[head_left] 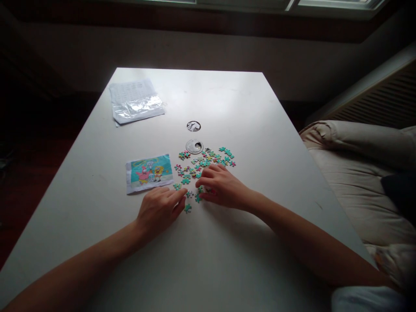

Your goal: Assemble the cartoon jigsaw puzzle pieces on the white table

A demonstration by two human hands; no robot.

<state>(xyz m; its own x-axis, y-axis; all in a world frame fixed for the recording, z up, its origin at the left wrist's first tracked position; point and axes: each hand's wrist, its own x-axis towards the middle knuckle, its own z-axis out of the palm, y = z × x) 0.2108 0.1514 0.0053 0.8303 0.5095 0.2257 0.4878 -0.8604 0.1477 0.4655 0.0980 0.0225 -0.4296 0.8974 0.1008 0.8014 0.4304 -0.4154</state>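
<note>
Loose jigsaw puzzle pieces, mostly turquoise with some pink and yellow, lie scattered on the white table. My left hand rests at the near left of the pile, index finger stretched toward a pale puzzle piece and thumb just below; its other fingers are curled. Over the right side of the pieces arches my right hand, with thumb and index apart around small turquoise pieces. Its palm hides part of the pile. A cartoon picture sheet lies flat beyond my left hand.
Papers with a shiny clear plastic sleeve lie at the far left of the table. Two round holes, one an open cable hole and one with a grey grommet, sit behind the pieces. A beige cushioned seat stands at the right.
</note>
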